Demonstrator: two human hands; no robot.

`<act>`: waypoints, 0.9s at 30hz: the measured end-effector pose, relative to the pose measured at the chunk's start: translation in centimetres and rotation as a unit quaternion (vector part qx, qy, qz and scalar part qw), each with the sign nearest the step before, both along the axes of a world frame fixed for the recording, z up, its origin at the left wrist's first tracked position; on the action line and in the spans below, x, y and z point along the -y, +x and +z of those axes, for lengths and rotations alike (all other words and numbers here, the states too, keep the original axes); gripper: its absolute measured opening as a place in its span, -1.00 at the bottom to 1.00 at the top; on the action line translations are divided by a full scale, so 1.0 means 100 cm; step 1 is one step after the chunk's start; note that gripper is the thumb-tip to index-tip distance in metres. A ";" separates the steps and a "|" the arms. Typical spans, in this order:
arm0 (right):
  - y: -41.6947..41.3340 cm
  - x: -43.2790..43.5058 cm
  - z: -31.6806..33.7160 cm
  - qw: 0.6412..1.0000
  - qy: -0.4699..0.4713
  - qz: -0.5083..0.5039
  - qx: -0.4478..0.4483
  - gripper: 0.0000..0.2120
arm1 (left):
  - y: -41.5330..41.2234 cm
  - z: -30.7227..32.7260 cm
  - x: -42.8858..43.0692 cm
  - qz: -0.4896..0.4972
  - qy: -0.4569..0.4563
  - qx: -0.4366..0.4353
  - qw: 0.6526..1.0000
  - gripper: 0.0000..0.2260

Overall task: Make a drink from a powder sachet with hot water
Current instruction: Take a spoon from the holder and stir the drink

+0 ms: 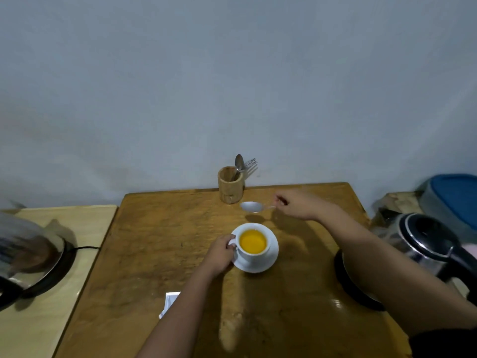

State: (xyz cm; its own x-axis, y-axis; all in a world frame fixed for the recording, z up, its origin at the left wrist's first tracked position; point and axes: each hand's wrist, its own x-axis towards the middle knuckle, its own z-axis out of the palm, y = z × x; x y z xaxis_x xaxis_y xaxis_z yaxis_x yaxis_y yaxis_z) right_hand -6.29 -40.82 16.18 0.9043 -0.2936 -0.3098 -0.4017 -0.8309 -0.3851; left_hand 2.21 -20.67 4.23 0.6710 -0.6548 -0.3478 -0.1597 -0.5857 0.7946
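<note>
A white cup point(254, 255) full of orange-yellow drink stands on a white saucer point(268, 262) in the middle of the brown wooden table point(160, 244). My left hand point(222, 251) grips the cup's handle on its left side. Beyond the cup, my right hand point(299, 204) pinches the handle of a metal spoon point(251, 206), held level above the table with its bowl pointing left. A white sachet point(169, 302) lies near the front of the table, partly hidden by my left forearm.
A wooden holder point(230, 186) with a spoon and fork stands at the table's back edge by the wall. A steel kettle point(423, 241) sits at the right, its black base point(353, 285) partly behind my right arm. Another appliance point(28, 257) rests on the pale side table at left.
</note>
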 end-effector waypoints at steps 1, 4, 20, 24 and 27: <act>-0.004 -0.003 -0.001 1.000 0.010 0.006 -0.021 -0.91 | 0.000 -0.001 0.000 0.001 -0.004 0.002 1.000 -0.73; -0.010 -0.011 -0.006 0.997 0.020 0.028 -0.074 -0.87 | -0.001 -0.003 0.001 0.005 -0.011 0.009 1.000 -0.74; 0.005 -0.035 -0.026 0.980 0.167 -0.093 0.059 -0.95 | 0.004 -0.013 0.000 0.004 -0.013 0.008 1.000 -0.74; 0.009 -0.041 -0.027 0.980 0.163 -0.075 0.087 -0.88 | 0.003 -0.013 0.000 0.007 -0.019 0.005 1.000 -0.73; 0.012 -0.047 -0.023 0.988 0.141 -0.009 0.055 -0.86 | 0.003 -0.014 0.000 0.009 -0.018 0.003 1.000 -0.72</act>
